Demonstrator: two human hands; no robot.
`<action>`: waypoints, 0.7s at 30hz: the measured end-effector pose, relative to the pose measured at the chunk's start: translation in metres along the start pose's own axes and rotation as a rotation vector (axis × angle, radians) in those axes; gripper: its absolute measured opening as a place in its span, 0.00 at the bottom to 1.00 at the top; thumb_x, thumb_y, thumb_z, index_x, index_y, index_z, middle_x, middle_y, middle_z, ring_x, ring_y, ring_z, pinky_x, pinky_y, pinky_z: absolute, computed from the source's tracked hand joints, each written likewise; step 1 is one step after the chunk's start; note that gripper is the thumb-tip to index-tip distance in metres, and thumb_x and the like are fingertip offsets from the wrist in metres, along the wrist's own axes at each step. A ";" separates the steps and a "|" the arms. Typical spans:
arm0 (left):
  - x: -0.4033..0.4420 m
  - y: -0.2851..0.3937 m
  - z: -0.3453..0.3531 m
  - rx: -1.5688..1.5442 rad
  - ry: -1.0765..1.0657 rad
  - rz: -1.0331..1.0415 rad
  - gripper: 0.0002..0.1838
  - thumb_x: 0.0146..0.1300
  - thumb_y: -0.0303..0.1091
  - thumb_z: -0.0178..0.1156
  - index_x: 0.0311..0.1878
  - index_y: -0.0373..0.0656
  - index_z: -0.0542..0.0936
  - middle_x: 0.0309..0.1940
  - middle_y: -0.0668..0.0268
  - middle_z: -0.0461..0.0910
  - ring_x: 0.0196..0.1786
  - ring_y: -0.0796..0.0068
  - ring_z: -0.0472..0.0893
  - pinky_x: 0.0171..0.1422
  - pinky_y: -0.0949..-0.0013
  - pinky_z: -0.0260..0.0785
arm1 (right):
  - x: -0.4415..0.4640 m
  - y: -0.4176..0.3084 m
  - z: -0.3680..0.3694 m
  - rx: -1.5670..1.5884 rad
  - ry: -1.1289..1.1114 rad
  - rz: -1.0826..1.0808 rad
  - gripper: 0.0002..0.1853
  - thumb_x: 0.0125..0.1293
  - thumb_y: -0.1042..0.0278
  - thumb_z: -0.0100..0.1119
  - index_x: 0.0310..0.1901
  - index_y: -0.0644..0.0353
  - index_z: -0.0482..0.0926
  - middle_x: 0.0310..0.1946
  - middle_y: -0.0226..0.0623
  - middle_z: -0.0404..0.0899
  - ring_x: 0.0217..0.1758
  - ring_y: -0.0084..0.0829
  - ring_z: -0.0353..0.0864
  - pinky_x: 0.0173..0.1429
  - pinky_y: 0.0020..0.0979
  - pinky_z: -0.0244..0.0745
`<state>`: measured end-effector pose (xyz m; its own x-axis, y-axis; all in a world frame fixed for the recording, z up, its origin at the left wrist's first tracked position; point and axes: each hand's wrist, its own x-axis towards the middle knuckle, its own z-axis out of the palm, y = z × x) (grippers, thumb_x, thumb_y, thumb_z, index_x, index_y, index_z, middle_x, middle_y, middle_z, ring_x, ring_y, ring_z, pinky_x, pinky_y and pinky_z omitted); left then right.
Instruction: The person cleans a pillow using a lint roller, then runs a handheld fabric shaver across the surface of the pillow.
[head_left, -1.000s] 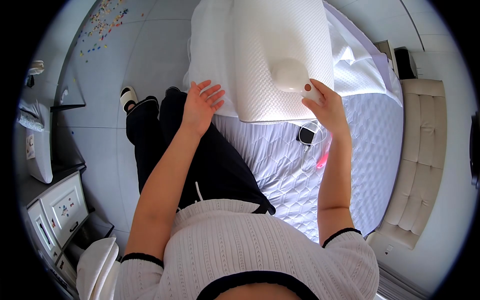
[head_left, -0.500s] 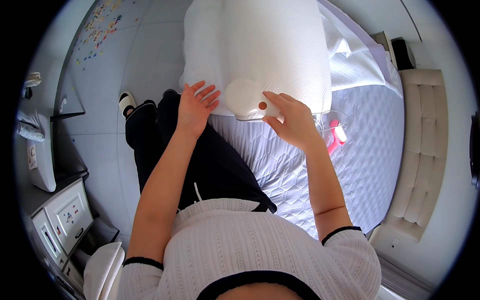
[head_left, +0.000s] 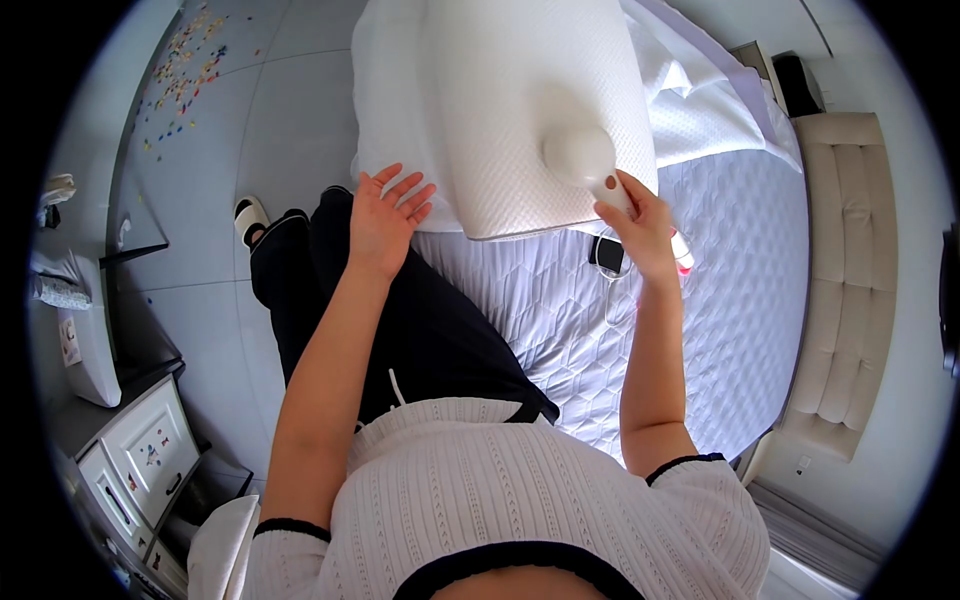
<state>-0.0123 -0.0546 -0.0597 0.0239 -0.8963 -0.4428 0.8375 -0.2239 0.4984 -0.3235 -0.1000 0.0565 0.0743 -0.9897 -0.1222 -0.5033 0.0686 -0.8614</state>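
My right hand (head_left: pixel 645 225) grips the handle of a white handheld device with a round head (head_left: pixel 580 155) and a small brown button. The head is over the right part of a white textured pillow (head_left: pixel 500 80); I cannot tell whether it touches the fabric. My left hand (head_left: pixel 385 222), palm up with fingers apart, holds nothing and is beside the pillow's near left corner, by white fabric (head_left: pixel 400 130).
Beneath lies a bed with a grey quilted cover (head_left: pixel 730 230). On it are a black rectangular object (head_left: pixel 605 253), a white cord (head_left: pixel 610 290) and a partly hidden pink-and-white item (head_left: pixel 682 252). A tufted headboard (head_left: pixel 840 280) stands right. Small colourful pieces (head_left: pixel 185 75) litter the floor.
My right hand has moved the white device right and slightly up across the pillow. The black object has come into view, and the pink-and-white item is now mostly covered. My left hand stays nearly still.
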 end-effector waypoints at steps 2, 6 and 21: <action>0.000 0.000 0.001 -0.003 -0.004 0.001 0.33 0.72 0.62 0.43 0.64 0.42 0.66 0.63 0.49 0.67 0.65 0.51 0.70 0.65 0.56 0.62 | -0.005 -0.009 0.015 0.046 -0.043 -0.039 0.27 0.57 0.78 0.67 0.59 0.75 0.73 0.45 0.31 0.81 0.42 0.18 0.77 0.46 0.22 0.74; -0.001 0.000 0.001 0.007 0.001 0.019 0.33 0.72 0.61 0.42 0.65 0.41 0.65 0.64 0.48 0.66 0.65 0.51 0.69 0.66 0.56 0.62 | -0.023 -0.030 0.047 -0.384 -0.116 -0.329 0.29 0.54 0.69 0.71 0.59 0.61 0.76 0.44 0.37 0.82 0.33 0.33 0.81 0.41 0.30 0.76; -0.002 -0.001 0.002 -0.005 0.016 0.006 0.32 0.74 0.60 0.37 0.64 0.40 0.66 0.63 0.49 0.67 0.64 0.51 0.71 0.66 0.55 0.63 | -0.028 -0.016 0.008 -0.218 -0.208 -0.247 0.27 0.52 0.74 0.70 0.57 0.62 0.78 0.41 0.35 0.83 0.33 0.26 0.80 0.42 0.28 0.76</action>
<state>-0.0142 -0.0532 -0.0572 0.0380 -0.8914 -0.4516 0.8399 -0.2164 0.4977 -0.3109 -0.0723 0.0696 0.3779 -0.9249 -0.0412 -0.6179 -0.2188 -0.7552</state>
